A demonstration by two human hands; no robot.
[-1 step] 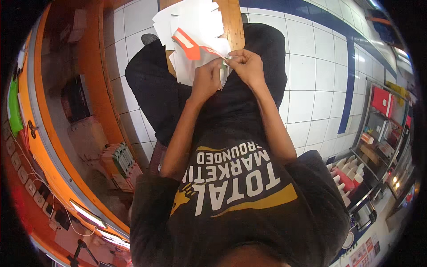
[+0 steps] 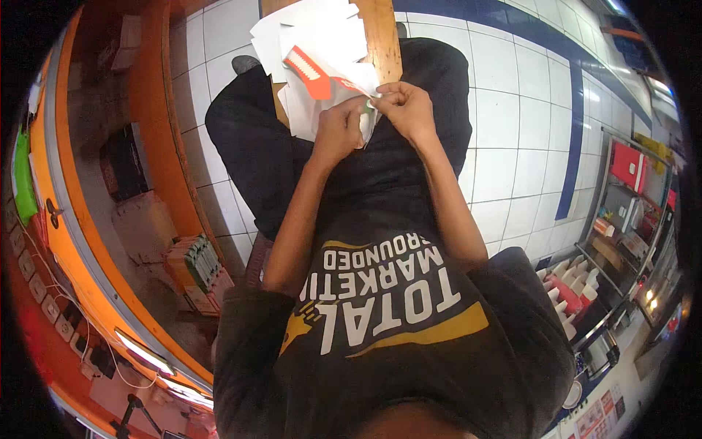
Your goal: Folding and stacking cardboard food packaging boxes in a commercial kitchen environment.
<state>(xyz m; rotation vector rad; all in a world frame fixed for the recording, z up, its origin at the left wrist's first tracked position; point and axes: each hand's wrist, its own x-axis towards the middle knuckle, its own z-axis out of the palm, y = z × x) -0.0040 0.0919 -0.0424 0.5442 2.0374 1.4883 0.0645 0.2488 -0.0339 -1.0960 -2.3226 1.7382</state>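
Observation:
A white cardboard box piece (image 2: 316, 84) with orange-red print is partly folded and tilted at my knees. My left hand (image 2: 340, 132) has its fingers closed on the near edge of this card. On the other side of the same corner, my right hand (image 2: 406, 111) pinches the card between thumb and fingertips. The two hands are close together, and the fold between them is partly hidden by my fingers. Beneath and beyond it lie flat white die-cut card sheets (image 2: 322, 31), resting on a wooden bench (image 2: 383, 44) between my legs.
An orange counter (image 2: 84, 227) runs along the left, with stacked flat cartons (image 2: 197, 267) beside it. At right, a group of white and red folded boxes (image 2: 569, 287) stands near a metal rack (image 2: 596, 197). White floor tiles (image 2: 497, 124) surround my legs.

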